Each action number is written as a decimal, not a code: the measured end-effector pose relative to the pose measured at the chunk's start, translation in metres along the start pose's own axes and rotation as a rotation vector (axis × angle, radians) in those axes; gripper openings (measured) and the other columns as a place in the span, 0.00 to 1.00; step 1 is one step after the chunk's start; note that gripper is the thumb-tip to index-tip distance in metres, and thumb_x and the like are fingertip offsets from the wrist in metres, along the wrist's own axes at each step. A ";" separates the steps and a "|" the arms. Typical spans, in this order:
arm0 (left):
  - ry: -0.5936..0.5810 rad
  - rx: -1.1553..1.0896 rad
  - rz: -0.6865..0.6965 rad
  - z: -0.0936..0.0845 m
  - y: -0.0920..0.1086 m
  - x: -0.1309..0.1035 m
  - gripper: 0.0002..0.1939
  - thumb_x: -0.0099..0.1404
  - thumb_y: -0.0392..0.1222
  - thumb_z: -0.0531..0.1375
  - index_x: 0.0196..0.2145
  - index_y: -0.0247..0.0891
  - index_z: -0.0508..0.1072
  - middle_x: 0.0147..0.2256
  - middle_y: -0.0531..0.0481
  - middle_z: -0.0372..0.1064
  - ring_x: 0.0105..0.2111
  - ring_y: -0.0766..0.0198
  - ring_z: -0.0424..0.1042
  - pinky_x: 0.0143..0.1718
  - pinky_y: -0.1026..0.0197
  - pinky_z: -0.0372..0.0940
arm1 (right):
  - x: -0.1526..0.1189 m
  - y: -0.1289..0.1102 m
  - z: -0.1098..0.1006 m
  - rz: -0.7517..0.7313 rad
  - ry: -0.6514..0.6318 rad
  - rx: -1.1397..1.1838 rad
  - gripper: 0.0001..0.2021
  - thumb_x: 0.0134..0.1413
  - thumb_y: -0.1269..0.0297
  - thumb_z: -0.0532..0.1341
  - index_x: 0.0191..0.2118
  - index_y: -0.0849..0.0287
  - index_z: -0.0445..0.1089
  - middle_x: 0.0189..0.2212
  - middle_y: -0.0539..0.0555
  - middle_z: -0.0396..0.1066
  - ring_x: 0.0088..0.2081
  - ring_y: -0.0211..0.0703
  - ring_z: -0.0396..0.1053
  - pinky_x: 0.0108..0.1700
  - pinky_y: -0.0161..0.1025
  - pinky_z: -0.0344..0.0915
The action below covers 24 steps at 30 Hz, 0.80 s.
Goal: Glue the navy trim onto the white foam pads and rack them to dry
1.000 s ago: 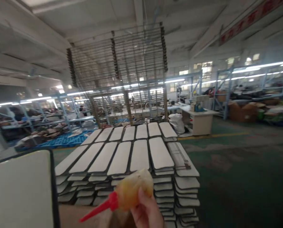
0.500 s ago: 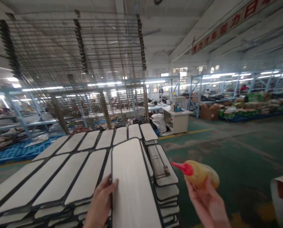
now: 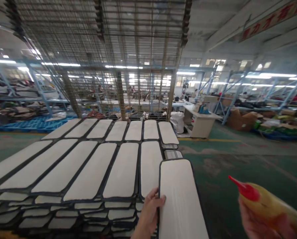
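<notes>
My left hand (image 3: 150, 212) grips the left edge of a long white pad (image 3: 179, 196) with rounded corners and dark edging, thumb on its top face. The pad is held above the front right corner of a wire drying rack, where similar white pads (image 3: 121, 169) lie in rows. At the lower right, my right hand (image 3: 248, 217) is wrapped round a yellowish squeeze bottle (image 3: 270, 202) with a red pointed nozzle (image 3: 245, 188), apart from the pad. The nozzle points up and to the left. The lower ends of pad and bottle run out of view.
Raised wire shelves (image 3: 138, 43) of the rack lean over the pads from behind. Beyond stand a sewing machine table (image 3: 200, 122), a white sack (image 3: 177, 122), a cardboard box (image 3: 242, 120) and a blue pallet (image 3: 36, 124). Green floor (image 3: 218, 162) lies to the right.
The view has turned left, so the rack sits further right. The held pad has moved right, uncovering pads behind it. The bottle is lower and further right in view.
</notes>
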<state>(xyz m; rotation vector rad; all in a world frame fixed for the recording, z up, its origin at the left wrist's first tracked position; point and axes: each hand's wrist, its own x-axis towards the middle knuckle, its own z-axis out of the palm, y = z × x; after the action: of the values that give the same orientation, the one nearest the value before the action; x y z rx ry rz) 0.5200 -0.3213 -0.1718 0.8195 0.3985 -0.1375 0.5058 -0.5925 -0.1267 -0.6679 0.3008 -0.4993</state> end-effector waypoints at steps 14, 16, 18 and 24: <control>0.371 0.285 0.281 0.028 0.024 0.007 0.25 0.45 0.38 0.68 0.44 0.33 0.73 0.36 0.45 0.74 0.37 0.60 0.72 0.40 0.63 0.64 | 0.060 0.022 0.074 0.423 0.095 0.172 0.14 0.62 0.63 0.54 0.49 0.59 0.70 0.45 0.52 0.76 0.39 0.43 0.75 0.30 0.38 0.78; 0.379 0.387 0.359 0.045 0.027 0.033 0.29 0.49 0.39 0.65 0.50 0.31 0.69 0.33 0.47 0.72 0.33 0.61 0.72 0.37 0.63 0.64 | 0.072 0.022 0.072 0.435 0.054 0.203 0.13 0.62 0.64 0.54 0.49 0.59 0.70 0.42 0.53 0.77 0.38 0.44 0.76 0.32 0.39 0.78; 0.423 0.451 0.408 0.061 0.025 0.061 0.34 0.51 0.37 0.63 0.56 0.32 0.62 0.32 0.49 0.69 0.31 0.62 0.70 0.36 0.62 0.63 | 0.084 0.022 0.067 0.450 0.039 0.227 0.13 0.61 0.65 0.55 0.49 0.59 0.70 0.39 0.53 0.78 0.37 0.45 0.76 0.32 0.41 0.78; 0.555 0.702 0.486 0.095 0.007 0.127 0.34 0.52 0.31 0.60 0.56 0.30 0.55 0.34 0.47 0.65 0.33 0.57 0.69 0.39 0.57 0.62 | 0.124 0.049 0.042 0.516 -0.090 0.284 0.14 0.52 0.62 0.65 0.44 0.61 0.73 0.39 0.55 0.78 0.40 0.46 0.75 0.40 0.40 0.76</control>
<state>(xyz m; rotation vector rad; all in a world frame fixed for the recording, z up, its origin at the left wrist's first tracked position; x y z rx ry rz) 0.6663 -0.3817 -0.1591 1.6332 0.6722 0.4400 0.6448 -0.6031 -0.1405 -0.3145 0.2970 -0.0152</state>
